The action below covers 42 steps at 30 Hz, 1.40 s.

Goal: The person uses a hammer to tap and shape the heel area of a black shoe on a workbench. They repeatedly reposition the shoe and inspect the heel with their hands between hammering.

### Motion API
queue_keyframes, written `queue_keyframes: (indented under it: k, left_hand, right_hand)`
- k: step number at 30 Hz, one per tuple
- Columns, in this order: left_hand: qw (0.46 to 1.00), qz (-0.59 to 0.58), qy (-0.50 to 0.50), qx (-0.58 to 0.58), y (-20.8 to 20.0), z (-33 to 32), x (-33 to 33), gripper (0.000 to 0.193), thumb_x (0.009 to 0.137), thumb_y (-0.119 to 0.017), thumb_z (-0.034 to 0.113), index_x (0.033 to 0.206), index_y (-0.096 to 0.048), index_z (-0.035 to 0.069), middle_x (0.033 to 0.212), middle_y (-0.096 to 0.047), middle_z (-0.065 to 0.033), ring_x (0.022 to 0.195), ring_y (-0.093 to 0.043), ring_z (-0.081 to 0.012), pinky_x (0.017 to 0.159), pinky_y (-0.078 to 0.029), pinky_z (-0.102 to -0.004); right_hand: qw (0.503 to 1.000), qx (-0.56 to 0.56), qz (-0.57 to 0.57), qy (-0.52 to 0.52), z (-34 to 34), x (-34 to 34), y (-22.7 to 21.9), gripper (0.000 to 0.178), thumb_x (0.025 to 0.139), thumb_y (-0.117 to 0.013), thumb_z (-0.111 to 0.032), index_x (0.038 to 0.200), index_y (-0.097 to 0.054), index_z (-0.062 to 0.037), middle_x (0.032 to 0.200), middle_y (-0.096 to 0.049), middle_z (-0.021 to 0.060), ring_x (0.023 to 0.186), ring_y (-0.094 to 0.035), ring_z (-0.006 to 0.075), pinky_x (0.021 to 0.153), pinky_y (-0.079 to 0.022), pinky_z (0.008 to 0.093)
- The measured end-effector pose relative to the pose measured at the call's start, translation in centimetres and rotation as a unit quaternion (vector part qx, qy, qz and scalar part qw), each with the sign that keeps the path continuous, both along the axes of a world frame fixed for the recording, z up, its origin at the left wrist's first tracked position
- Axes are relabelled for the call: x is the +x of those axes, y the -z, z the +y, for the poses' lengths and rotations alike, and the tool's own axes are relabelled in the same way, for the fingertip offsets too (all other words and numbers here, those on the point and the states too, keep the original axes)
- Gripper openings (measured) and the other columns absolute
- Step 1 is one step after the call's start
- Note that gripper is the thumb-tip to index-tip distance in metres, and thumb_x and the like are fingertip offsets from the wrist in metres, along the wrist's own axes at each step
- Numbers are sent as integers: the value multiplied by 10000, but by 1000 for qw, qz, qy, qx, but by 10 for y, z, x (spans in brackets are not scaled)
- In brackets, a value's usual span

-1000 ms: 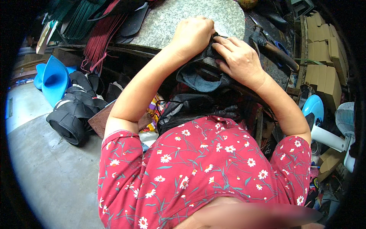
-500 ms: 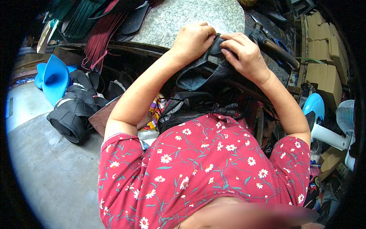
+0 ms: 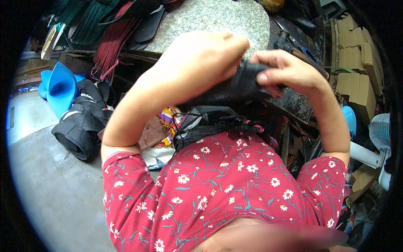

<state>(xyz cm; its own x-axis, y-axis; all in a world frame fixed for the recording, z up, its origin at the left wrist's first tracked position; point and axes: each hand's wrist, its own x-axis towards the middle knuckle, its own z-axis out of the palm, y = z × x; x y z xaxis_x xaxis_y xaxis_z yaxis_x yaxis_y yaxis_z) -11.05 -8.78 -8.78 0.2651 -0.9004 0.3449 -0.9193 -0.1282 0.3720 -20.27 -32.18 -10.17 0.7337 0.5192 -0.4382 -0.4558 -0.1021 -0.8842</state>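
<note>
Both my hands are raised close in front of me, gripping one black shoe upper (image 3: 235, 86). My left hand (image 3: 201, 59) closes over its left part from above. My right hand (image 3: 285, 71) pinches its right end, thumb on the near side. Under the piece, on my lap, lies another black upper with mesh and laces (image 3: 210, 124). Beyond my hands is a round grey stone slab (image 3: 210, 17). Much of the held piece is hidden by my fingers.
A pile of black shoe uppers (image 3: 79, 126) and a blue plastic piece (image 3: 58, 86) lie on the floor at left. Red and green straps (image 3: 113, 38) hang at the back left. Cardboard boxes (image 3: 357, 63) stack at right, near a white fan (image 3: 380, 134).
My hands have lifted the black upper off the lap pile and drawn it closer to my head. The right hand has shifted to pinch its right end.
</note>
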Motion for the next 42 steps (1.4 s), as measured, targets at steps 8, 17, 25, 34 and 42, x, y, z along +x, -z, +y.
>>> queue_keyframes:
  k: [8, 17, 25, 34, 42]
  left_hand:
    - [995, -29, -90, 35, 78, -51, 1, 198, 829, -647, 163, 987, -583, 63, 887, -614, -158, 847, -652, -368, 711, -539, -458]
    - [980, -74, -147, -113, 115, -46, 3, 112, 785, -729, 177, 849, -680, 99, 833, -633, -81, 810, -621, -295, 719, -518, -388]
    - [971, 45, -171, -160, 118, -48, 8, 92, 793, -710, 134, 861, -675, 82, 815, -639, -85, 790, -632, -289, 712, -521, -377]
    - [977, -135, -97, -136, 117, -48, 1, 56, 734, -648, 153, 772, -645, 113, 807, -594, -26, 827, -612, -233, 664, -533, -344]
    - [983, -135, -58, -108, 117, -45, 4, 154, 718, -699, 131, 870, -673, 133, 806, -579, -3, 785, -597, -219, 654, -529, -334]
  right_hand:
    - [740, -582, -337, 3, -5, 14, 19, 524, 749, -813, -302, 1162, -576, -82, 1030, -662, 138, 959, -635, 362, 831, -500, 433]
    - [657, -538, -527, 31, 31, -29, 65, 540, 767, -750, -183, 1247, -589, 5, 1253, -595, 138, 1193, -557, 296, 1037, -456, 357]
    - [611, -571, -549, 18, 27, -22, 70, 567, 770, -751, -327, 1220, -613, -11, 1191, -595, 89, 1075, -585, 238, 940, -498, 332]
    - [685, -473, -549, 72, 22, -26, 71, 589, 749, -770, -129, 1277, -547, 2, 1223, -599, 147, 1120, -588, 317, 975, -488, 387]
    - [728, -413, -538, 102, 8, -28, 70, 527, 717, -692, 51, 1212, -532, -30, 1240, -618, 166, 1109, -619, 352, 921, -513, 390]
